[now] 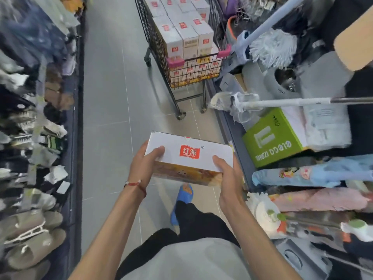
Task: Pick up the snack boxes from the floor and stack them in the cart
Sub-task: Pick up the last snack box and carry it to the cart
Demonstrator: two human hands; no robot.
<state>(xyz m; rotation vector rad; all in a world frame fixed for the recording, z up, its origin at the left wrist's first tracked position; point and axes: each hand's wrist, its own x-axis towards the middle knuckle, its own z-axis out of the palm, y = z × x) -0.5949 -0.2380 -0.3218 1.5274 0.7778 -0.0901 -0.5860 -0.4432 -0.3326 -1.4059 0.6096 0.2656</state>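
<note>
Left hand and right hand clamped on opposite short ends of one snack box, held level at waist height, long axis running 9 to 3. Cart stands at 12, well apart, already stacked with boxes; both hands equally near it

Snack box smooth matt cardboard; cart black metal wire (pink plastic corners); floor matt tile

Floor aisle left of cart lies open; mops crowd its right.
</note>
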